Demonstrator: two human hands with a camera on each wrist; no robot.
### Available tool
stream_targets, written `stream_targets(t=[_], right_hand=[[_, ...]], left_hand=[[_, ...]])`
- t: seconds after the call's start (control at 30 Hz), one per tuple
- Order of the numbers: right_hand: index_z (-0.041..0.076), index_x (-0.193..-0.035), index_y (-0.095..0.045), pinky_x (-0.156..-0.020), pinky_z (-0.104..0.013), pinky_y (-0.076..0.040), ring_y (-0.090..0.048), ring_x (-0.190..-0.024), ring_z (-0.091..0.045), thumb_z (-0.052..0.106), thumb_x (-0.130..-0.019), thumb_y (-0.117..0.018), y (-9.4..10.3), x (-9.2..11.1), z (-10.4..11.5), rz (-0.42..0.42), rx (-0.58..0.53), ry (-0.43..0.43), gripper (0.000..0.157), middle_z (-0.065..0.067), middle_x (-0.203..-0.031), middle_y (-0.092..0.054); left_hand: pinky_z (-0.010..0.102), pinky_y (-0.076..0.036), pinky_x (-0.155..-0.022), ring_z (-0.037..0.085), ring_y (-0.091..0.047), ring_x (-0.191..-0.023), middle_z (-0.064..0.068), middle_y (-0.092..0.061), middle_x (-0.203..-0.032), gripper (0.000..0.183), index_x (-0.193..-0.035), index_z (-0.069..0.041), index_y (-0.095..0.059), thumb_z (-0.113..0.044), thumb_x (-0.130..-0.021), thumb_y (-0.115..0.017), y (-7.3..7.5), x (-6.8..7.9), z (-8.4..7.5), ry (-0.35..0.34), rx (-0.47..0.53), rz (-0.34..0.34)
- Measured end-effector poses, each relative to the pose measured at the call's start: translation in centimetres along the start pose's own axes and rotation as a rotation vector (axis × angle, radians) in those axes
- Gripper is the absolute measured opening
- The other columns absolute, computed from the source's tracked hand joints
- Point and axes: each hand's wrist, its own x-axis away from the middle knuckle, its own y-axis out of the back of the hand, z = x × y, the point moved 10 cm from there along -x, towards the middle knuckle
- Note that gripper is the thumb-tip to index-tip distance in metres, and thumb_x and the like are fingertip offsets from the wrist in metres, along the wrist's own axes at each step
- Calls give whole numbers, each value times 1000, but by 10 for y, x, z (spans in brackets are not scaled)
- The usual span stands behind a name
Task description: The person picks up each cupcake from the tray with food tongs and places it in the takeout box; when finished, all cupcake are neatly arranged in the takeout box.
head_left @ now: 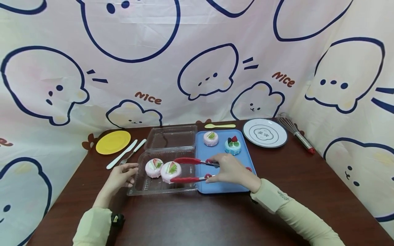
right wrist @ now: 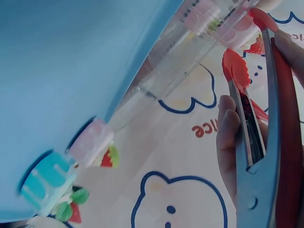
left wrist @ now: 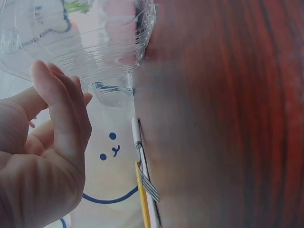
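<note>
My right hand (head_left: 229,169) grips red-tipped metal tongs (right wrist: 259,190). The tongs' arms are spread, their tips reaching either side of the right-hand pink toy cake (head_left: 170,172). A second pink toy cake (head_left: 154,168) sits to its left, both in the clear plastic box (head_left: 184,187), whose lid lies back. Beside the box's left wall is my left hand (head_left: 119,179), fingers loosely bent; whether they touch the rim I cannot tell. On the blue tray (head_left: 226,184) are a small pink cake (head_left: 210,138) and a blue cake (head_left: 232,146) with berries.
To the left lie a yellow plate (head_left: 113,142), a white knife (head_left: 122,154) and a fork (head_left: 133,151). A pale yellow spoon (head_left: 220,126) is behind the tray. At the back right are a white plate (head_left: 265,133) and a whisk (head_left: 296,132).
</note>
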Motion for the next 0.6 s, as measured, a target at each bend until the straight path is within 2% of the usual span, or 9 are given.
stream_targets(t=[0.2, 0.3, 0.47, 0.6], right_hand=[[9, -101, -68, -52, -20, -42, -48, -62, -7, 49, -58, -81, -15, -17, 12, 63, -6, 28, 60, 3, -82, -65], [10, -101, -68, -52, -18, -42, -48, -61, -5, 50, -58, -80, -22, -23, 17, 90, -9, 32, 61, 4, -81, -65], [9, -100, -68, -45, -20, -39, -45, -53, -7, 46, -58, -82, -28, -30, 22, 126, -22, 26, 57, 5, -70, -62], [9, -100, -68, -41, -21, -37, -42, -47, -8, 46, -59, -81, -31, -34, 23, 153, -9, 16, 57, 7, -60, -53]], left_hand=[[28, -51, -52, 13, -53, -56, 16, -56, -95, 39, -127, 6, -45, -14, -93, -49, 0, 0, 0, -12, -4, -7], [28, -52, -52, 13, -53, -56, 16, -56, -94, 39, -127, 6, -45, -14, -93, -50, 0, 0, 0, -15, -3, -8], [28, -52, -53, 14, -53, -56, 15, -56, -93, 40, -127, 6, -45, -15, -93, -50, -1, -1, 0, -14, -2, -7], [28, -52, -53, 14, -54, -56, 16, -56, -93, 40, -127, 6, -45, -16, -93, -50, 0, 0, 0, -14, -10, -9]])
